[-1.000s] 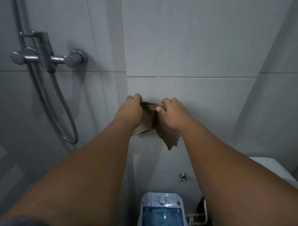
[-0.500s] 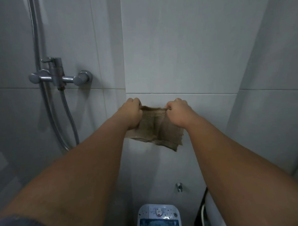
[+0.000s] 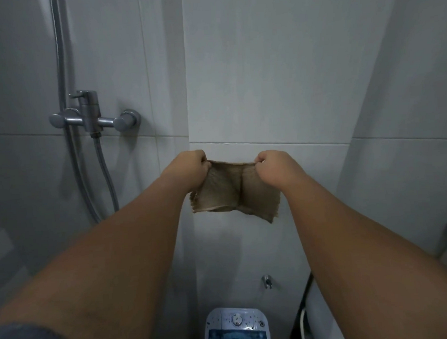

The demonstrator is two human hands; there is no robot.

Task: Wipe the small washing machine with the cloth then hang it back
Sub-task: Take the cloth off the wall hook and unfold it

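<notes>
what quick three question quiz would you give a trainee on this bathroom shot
1. True or false: the tan frayed cloth lies on top of the small blue and white washing machine.
2. The left hand and the right hand hold the cloth: A bunched in a ball, B spread out by its top corners, C rolled into a tube.
3. Fill in: the chrome shower mixer tap is on the wall to the person's ____.

Key: 1 false, the cloth is held up in front of the wall, above the machine; 2 B; 3 left.
</notes>
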